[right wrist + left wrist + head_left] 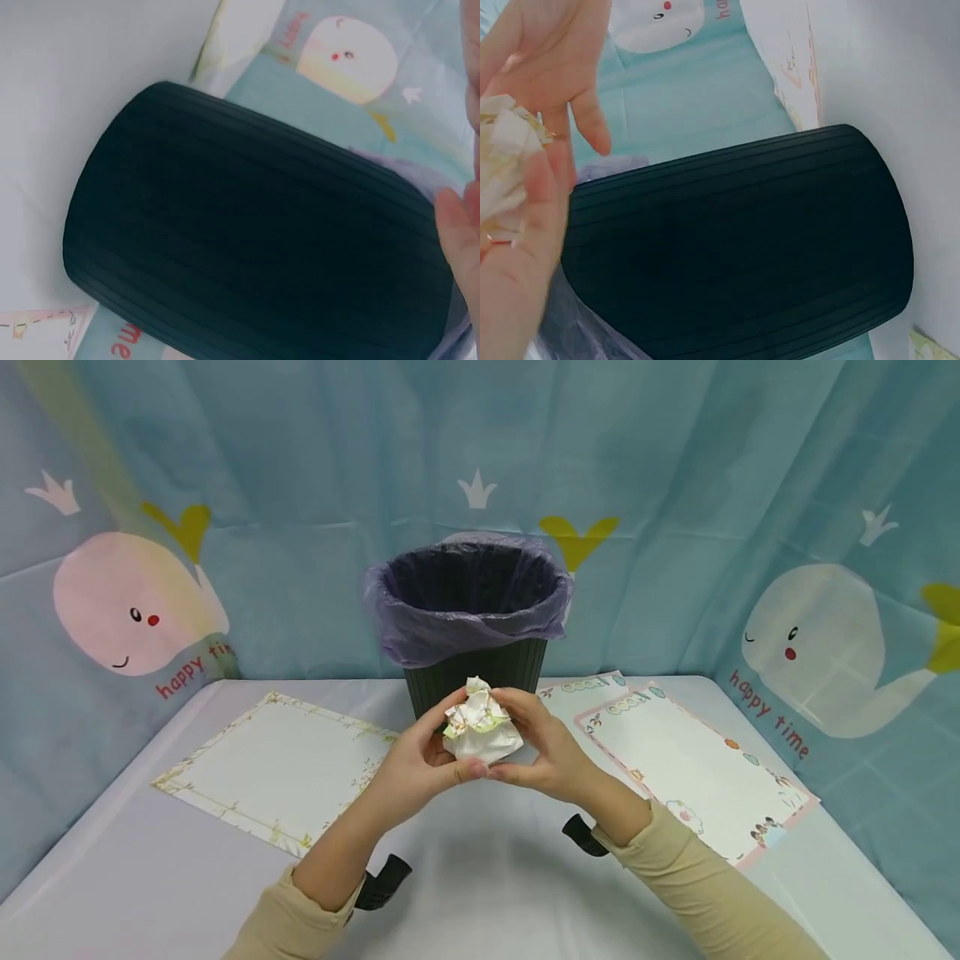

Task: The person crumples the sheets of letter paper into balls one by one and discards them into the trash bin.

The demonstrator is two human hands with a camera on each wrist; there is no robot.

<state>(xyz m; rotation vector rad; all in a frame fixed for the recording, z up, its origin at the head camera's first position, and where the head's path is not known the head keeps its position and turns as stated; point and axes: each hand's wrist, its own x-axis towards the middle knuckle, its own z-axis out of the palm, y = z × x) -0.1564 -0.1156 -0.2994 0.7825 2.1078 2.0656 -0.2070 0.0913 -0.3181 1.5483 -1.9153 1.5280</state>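
Behind the white table (480, 902) we see a blue curtain (300, 460). Near frame centre, the left hand (414, 768) and right hand (553, 750) curl round a crumpled paper ball (482, 739), probably keeping it compact; above, a purple bag (465, 639) folds down outside the bin (513, 670), likely against slipping.
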